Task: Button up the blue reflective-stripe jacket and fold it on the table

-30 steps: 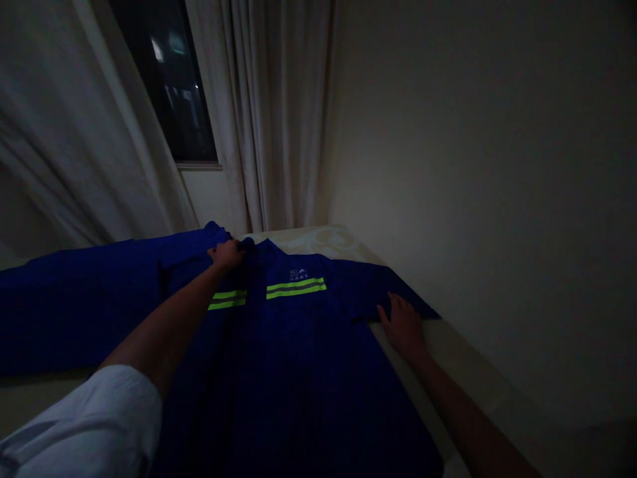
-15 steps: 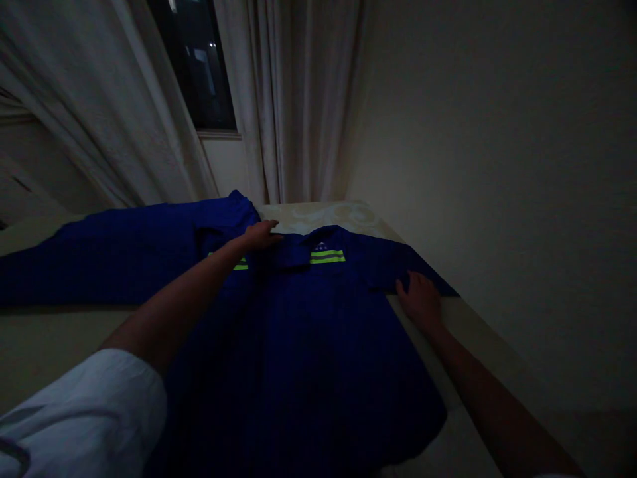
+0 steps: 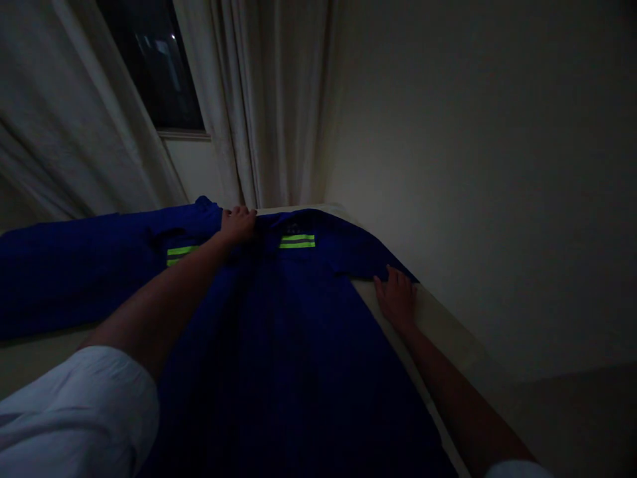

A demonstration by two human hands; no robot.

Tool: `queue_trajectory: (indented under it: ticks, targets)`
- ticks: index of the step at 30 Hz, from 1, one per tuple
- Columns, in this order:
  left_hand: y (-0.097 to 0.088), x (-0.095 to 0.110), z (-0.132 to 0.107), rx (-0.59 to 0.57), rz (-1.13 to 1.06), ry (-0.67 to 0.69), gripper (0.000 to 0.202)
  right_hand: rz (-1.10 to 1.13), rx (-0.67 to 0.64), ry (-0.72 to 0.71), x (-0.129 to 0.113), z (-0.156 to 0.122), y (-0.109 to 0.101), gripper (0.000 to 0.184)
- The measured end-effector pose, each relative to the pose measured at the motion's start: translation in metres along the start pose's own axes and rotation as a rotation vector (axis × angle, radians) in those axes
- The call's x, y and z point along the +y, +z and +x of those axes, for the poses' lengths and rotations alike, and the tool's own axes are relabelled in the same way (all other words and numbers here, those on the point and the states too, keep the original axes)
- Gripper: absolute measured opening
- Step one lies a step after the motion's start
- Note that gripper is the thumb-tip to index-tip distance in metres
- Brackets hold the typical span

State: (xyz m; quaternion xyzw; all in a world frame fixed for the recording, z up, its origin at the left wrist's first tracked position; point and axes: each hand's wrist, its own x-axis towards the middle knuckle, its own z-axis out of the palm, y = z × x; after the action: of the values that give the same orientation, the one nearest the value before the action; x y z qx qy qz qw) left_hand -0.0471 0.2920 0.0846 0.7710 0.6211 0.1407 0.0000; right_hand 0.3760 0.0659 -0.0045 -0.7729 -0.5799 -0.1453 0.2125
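Right hand [image 3: 398, 297] nearer cuff [image 3: 405, 269], print [image 3: 294, 228] illegible

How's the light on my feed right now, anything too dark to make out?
Head view: dim overall; the blue jacket's lower front sinks near black, hiding creases; the yellow-green stripes stand out; left hand and right hand are shadowy but outlined; chest print is illegible.

The bottom edge cuts off the lower part of my blue jacket [image 3: 308, 345], and the left edge crops the blue cloth [image 3: 74, 265]. My left forearm [image 3: 166, 292] hides one end of a yellow-green stripe [image 3: 180, 255]. The chest print [image 3: 293, 228] is too small to read. I cannot tell whether my left hand [image 3: 239, 224] grips fabric.
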Motion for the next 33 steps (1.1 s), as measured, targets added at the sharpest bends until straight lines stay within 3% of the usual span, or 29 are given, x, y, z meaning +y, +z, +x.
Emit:
queue_trajectory:
  ticks: [2,6,8,11,13,16,20,23,26,29,31,33]
  targets:
    - [0.019,0.012,-0.025,0.026,0.052,0.095,0.077,0.008,-0.001,0.045,0.001,0.001,0.002,0.058]
    - [0.058,0.030,-0.080,-0.241,0.014,0.196,0.067,0.009,-0.003,0.204,0.003,0.005,0.003,0.059]
    - [0.062,0.033,-0.098,-0.259,-0.032,0.199,0.071,0.018,-0.015,0.276,0.004,0.006,0.003,0.059]
    - [0.046,0.026,-0.120,-0.120,-0.079,0.220,0.072,0.039,-0.067,0.314,0.006,0.007,0.002,0.057]
    - [0.029,0.011,-0.138,-0.102,-0.066,0.210,0.072,0.039,-0.104,0.298,0.008,0.010,0.004,0.058]
    - [0.013,-0.031,-0.177,-0.080,0.014,0.088,0.073,0.048,-0.091,0.345,0.012,0.022,0.009,0.069]
    - [0.019,-0.089,-0.234,-0.025,0.049,-0.078,0.072,0.070,-0.013,0.552,0.017,0.053,0.025,0.080]
    - [0.027,-0.107,-0.256,-0.049,-0.004,-0.085,0.070,0.171,-0.010,0.576,0.014,0.078,0.038,0.063]
    - [0.030,-0.106,-0.259,-0.034,-0.032,-0.099,0.071,0.350,0.033,0.544,0.001,0.101,0.039,0.050]
    - [0.030,-0.102,-0.256,-0.010,-0.035,-0.097,0.070,0.376,0.244,0.488,-0.037,0.124,0.024,0.055]
    - [0.029,-0.101,-0.255,-0.007,-0.041,-0.102,0.070,0.379,0.354,0.291,-0.081,0.130,0.011,0.057]
    - [0.028,-0.103,-0.255,-0.012,-0.058,-0.105,0.070,0.383,0.279,-0.123,-0.136,0.123,0.003,0.057]
